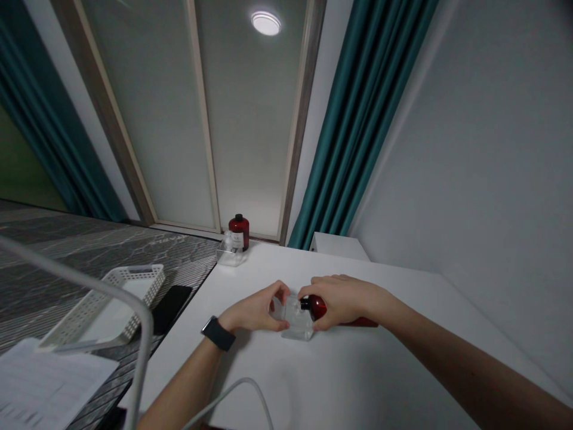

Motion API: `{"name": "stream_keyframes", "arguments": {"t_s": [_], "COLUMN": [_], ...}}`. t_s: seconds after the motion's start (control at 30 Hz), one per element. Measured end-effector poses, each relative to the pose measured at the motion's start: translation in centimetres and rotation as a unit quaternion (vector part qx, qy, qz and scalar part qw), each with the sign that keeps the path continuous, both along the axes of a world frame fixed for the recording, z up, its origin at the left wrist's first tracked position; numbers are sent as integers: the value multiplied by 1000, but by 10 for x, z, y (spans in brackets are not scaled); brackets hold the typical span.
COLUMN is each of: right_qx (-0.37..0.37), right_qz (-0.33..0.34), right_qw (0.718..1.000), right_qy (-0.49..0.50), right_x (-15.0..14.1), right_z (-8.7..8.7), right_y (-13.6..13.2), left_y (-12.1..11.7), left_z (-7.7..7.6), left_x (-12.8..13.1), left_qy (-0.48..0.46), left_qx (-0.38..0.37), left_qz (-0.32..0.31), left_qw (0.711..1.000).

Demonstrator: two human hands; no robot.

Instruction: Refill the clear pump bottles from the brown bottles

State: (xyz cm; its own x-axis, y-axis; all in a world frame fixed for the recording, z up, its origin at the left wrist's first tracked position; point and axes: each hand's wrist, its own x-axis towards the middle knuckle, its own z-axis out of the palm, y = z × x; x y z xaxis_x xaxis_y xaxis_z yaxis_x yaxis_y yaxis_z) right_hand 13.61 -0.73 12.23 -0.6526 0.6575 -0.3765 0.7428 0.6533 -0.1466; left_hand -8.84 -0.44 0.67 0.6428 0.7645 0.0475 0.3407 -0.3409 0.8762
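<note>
Clear plastic case (295, 322) and dark-red bottle (319, 307) held together on a white table (394, 364)

We find the left hand (254, 308) with fingers grasping the smooth, transparent, square-edged case; the right hand (344, 300) clenches the glossy bottle, its black cap (305, 303) meeting the case at mid-table. A black smartwatch (218, 333) sits on the left wrist. A matching bottle (239, 232) stands at the far edge beside a second clear case (230, 255).

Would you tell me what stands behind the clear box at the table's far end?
A dark red bottle with a black cap; the clear box covers its lower part.
</note>
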Motion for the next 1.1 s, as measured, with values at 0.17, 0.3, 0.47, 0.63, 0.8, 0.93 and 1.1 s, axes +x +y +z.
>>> {"name": "stream_keyframes", "arguments": {"t_s": [0.17, 0.3, 0.47, 0.63, 0.8, 0.93, 1.1], "right_qx": [-3, -1, -4, -5, -9, -16, -15], "right_qz": [0, -2, 1, 1, 4, 5, 4], "right_qw": [1000, 1000, 1000, 1000, 1000, 1000, 1000], "right_qy": [0, -4, 0, -3, 1, 3, 7], "right_x": [0, 0, 0, 0, 1, 2, 4], "right_z": [1, 0, -1, -1, 1, 2, 0], "right_y": [0, 0, 1, 2, 1, 2, 3], "left_y": [1, 1, 1, 1, 1, 0, 0], "left_z": [-1, -2, -2, -3, -2, -2, 0], "left_x": [0, 0, 0, 0, 1, 2, 3], "left_qy": [-6, -9, -13, -9, -6, -9, -2], "left_qx": [-3, -1, -5, 0, -6, -7, -8], "left_qz": [-2, -4, -6, -2, 1, 0, 5], "left_qw": [1000, 1000, 1000, 1000, 1000, 1000, 1000]}}
